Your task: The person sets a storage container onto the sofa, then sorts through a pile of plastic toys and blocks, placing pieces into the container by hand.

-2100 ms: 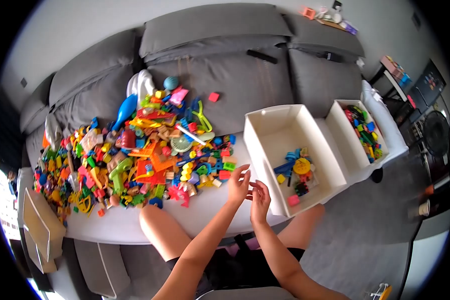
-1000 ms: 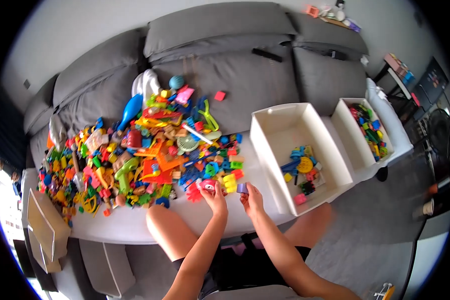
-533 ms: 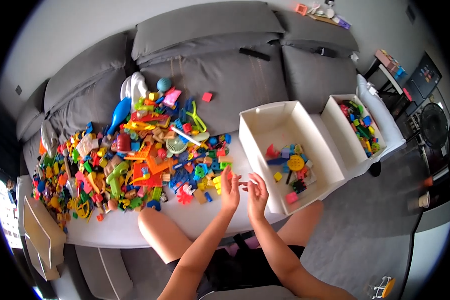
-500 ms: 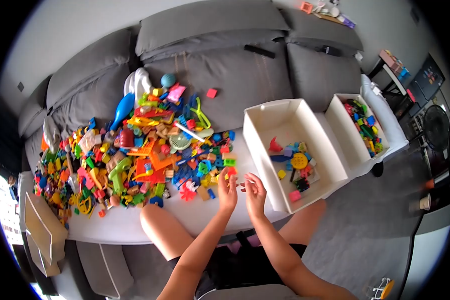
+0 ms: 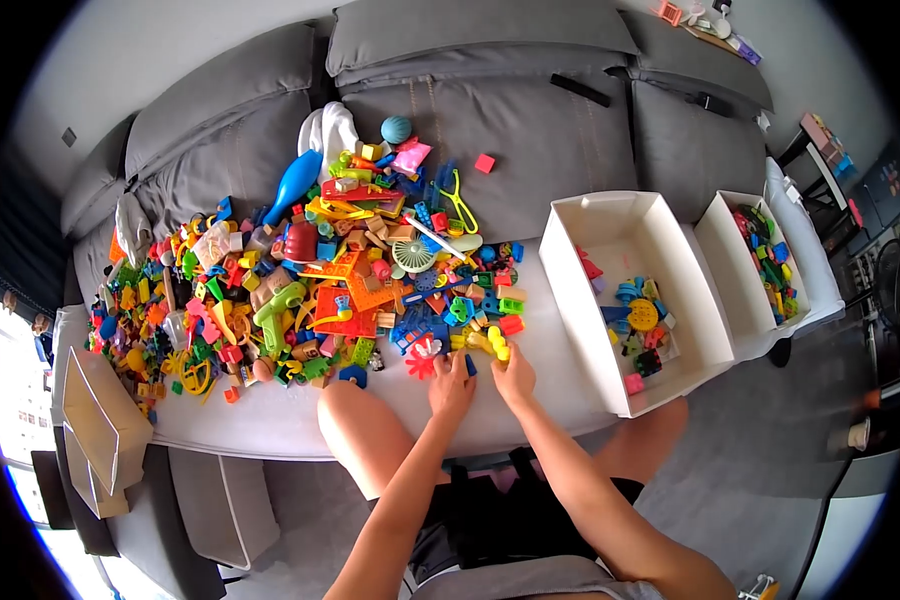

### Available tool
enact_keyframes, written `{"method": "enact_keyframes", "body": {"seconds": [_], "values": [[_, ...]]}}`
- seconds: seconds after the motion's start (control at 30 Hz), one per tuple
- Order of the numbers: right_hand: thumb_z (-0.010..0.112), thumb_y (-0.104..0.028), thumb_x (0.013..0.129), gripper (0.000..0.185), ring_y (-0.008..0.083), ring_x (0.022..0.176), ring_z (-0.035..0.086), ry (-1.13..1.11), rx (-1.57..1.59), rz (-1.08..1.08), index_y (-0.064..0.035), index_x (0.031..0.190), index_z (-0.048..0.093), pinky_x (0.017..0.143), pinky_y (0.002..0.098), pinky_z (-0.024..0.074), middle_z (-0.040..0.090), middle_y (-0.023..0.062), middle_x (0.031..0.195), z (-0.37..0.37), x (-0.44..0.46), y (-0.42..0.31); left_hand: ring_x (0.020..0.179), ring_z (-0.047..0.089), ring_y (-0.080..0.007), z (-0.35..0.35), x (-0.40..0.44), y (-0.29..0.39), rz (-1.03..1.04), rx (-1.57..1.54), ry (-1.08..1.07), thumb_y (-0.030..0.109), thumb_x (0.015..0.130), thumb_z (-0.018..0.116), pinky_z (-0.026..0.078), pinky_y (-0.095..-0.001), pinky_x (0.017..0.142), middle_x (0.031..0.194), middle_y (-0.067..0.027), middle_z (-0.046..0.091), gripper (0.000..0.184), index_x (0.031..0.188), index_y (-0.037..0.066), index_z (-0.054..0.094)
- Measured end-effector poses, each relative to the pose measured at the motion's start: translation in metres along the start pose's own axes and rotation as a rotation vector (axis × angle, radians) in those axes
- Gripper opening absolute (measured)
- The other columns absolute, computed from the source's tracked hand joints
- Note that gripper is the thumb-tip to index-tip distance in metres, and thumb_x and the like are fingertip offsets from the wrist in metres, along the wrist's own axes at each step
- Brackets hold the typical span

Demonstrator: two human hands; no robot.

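Observation:
My right hand (image 5: 513,378) is closed at the fingertips on a lumpy yellow toy piece (image 5: 498,343), at the near edge of a large toy pile (image 5: 360,270). Just left of it, my left hand (image 5: 452,388) reaches down with curled fingers at the same edge; what lies under its fingertips is hidden. A small blue block (image 5: 470,366) shows beside those fingers. The red gear-shaped toy (image 5: 420,364) lies left of the left hand, and a red block (image 5: 511,325) lies just beyond the yellow piece.
The pile spreads over a grey sofa (image 5: 490,150). To the right stand a large white bin (image 5: 560,290) with several toys inside and a second white bin (image 5: 715,240) holding blocks. A beige box (image 5: 95,420) stands at the left. A remote control (image 5: 580,90) lies against the backrest.
Both hands have moved from above the sofa edge down to the pile's near edge. The right hand now holds the yellow piece. The whole view has shifted, with things appearing farther right.

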State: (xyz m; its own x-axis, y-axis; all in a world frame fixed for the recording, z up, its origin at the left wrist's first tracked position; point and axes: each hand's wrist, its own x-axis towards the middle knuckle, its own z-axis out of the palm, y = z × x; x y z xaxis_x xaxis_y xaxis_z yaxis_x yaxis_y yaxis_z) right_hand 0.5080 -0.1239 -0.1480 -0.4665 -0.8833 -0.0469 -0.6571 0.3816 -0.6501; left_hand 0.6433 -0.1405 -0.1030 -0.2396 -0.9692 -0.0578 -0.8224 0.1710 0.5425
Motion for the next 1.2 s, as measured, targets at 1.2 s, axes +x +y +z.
{"method": "enact_keyframes", "body": {"seconds": [1.2], "values": [[0.056,-0.006,0.069,0.055,0.0329,0.091,0.057,-0.055,-0.070,-0.019,-0.0185,0.122,0.046,0.064,0.0364,0.0500,0.038,0.0138,0.128,-0.010,0.038,-0.021,0.093,0.054,-0.0328,-0.019,0.039,-0.037,0.229,0.008,0.192,0.011,0.072,0.058,0.047,-0.0382,0.076,0.118,-0.0151,0.046,0.051,0.122,0.010,0.044]]}}
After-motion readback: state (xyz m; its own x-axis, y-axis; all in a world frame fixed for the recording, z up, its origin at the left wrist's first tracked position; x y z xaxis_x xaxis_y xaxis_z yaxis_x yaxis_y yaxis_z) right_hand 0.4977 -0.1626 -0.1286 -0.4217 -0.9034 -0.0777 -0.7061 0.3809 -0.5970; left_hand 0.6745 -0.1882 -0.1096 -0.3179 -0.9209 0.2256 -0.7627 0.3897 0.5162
